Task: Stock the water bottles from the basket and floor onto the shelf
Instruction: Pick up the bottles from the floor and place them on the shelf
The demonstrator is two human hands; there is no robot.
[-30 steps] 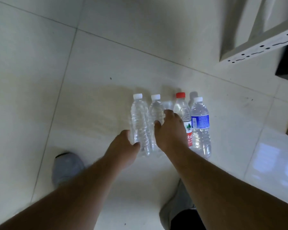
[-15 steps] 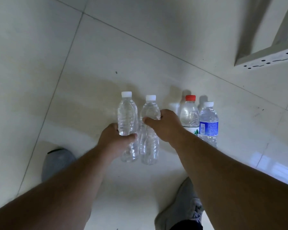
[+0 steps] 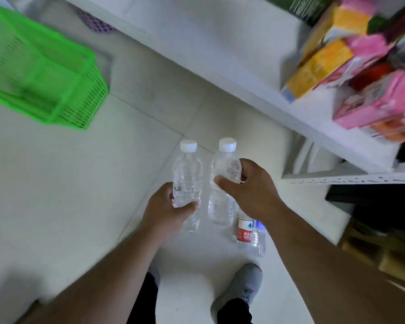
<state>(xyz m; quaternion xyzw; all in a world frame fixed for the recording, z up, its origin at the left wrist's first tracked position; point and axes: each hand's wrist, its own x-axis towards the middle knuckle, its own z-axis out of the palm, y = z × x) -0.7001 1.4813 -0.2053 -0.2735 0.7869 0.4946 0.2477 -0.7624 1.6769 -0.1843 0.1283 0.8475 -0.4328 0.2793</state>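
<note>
Head view shows our left hand [image 3: 167, 210] wrapped around a clear plastic water bottle with a white cap [image 3: 187, 181], and our right hand [image 3: 250, 190] gripping a second clear white-capped bottle [image 3: 222, 183], both held upright, side by side and clear of the floor. Just below our right wrist, a red-labelled bottle [image 3: 244, 231] and a blue-labelled bottle [image 3: 260, 239] stand on the pale tiled floor [image 3: 68, 195]. Further out, a green plastic basket [image 3: 40, 73] sits to our upper left; a white metal shelf [image 3: 255, 73] with blurred pink and yellow boxes [image 3: 360, 73] lies to our upper right.

Bare forearms, grey sneakers [image 3: 240, 289], dark trousers [image 3: 142, 302]
</note>
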